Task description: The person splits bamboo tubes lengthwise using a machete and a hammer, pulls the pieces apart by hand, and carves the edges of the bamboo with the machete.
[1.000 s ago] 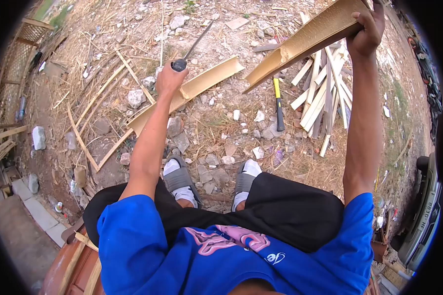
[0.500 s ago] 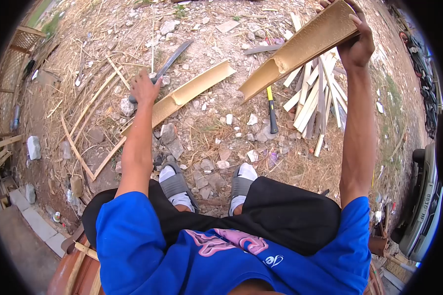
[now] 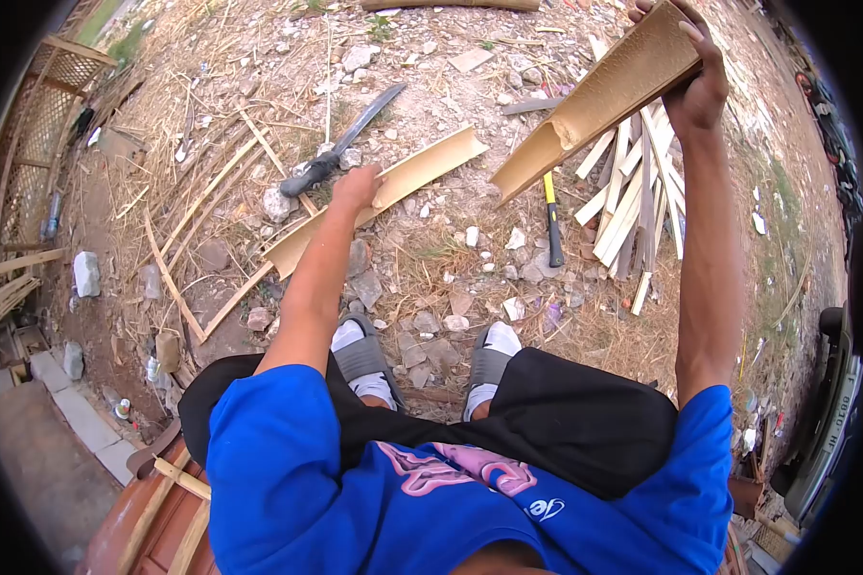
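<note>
My right hand [image 3: 697,81] grips the upper end of a split bamboo half [image 3: 604,91], its hollow side showing and its lower end slanting down to the left. A second bamboo half [image 3: 431,165] lies hollow side up on the ground. At its middle is my left hand [image 3: 358,189], fingers closed at the edge of that piece; the fingertips are partly hidden. A machete [image 3: 364,120] with a black handle rests on the ground just beyond my left hand, touched by neither hand.
A yellow and black handled tool [image 3: 552,220] lies near a pile of split strips [image 3: 633,192]. Thin strips [image 3: 177,278] and stones [image 3: 86,274] are scattered left. A log [image 3: 451,4] lies at the top, a vehicle [image 3: 829,412] at the right.
My left hand has let go of the machete, which now lies on the ground, and has moved right to the lying bamboo half. My right hand still holds its piece.
</note>
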